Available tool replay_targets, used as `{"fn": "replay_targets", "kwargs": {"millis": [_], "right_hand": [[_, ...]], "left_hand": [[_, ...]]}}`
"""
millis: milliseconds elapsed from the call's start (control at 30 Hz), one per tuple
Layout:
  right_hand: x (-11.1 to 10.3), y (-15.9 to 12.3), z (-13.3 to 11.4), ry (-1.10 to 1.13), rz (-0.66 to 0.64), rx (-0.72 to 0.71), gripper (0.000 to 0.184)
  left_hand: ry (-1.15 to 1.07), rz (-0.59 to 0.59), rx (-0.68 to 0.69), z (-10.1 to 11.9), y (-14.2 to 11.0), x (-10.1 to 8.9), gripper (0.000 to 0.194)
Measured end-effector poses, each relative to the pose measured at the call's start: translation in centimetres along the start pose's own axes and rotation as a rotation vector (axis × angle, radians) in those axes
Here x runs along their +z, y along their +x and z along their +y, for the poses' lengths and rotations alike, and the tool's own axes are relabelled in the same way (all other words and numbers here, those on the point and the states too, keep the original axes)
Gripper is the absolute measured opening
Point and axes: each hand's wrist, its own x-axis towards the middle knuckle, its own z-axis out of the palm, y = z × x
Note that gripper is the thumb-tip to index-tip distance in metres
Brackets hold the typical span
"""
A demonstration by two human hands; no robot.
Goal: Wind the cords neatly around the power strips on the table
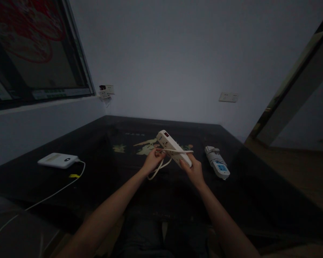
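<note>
A white power strip (171,144) with a dark red switch at its far end is held tilted above the black table. My right hand (193,168) grips its near end, thumb on the socket face. My left hand (153,159) is closed on the strip's white cord (159,168), pinching it beside the strip. One length of the cord crosses over the strip's face, and a loose loop hangs below my left hand. The plug is not clearly visible.
On the dark table (102,193), a second power strip (217,162) wrapped in its cord lies right. A white power bank (58,160) with a cable (61,189) lies left, near a yellow tag (74,176). Wall sockets (228,97) sit behind. A window (37,50) is at left.
</note>
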Motion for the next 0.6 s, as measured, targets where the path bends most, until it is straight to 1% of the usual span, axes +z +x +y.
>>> {"fn": "replay_targets", "kwargs": {"millis": [133, 267, 433, 600], "right_hand": [[0.3, 0.2, 1.0, 0.051, 0.047, 0.089, 0.039], [0.7, 0.4, 2.1, 0.124, 0.102, 0.178, 0.043], [0.9, 0.5, 2.9, 0.154, 0.124, 0.217, 0.048], [0.8, 0.5, 2.9, 0.165, 0.126, 0.222, 0.047]], "left_hand": [[0.029, -0.008, 0.012, 0.0, -0.2, 0.0, 0.037], [0.052, -0.055, 0.001, 0.0, -0.2, -0.2, 0.039], [0.116, -0.191, -0.031, 0.2, -0.1, -0.9, 0.036], [0.210, -0.320, -0.049, 0.8, -0.3, -1.5, 0.028]]}}
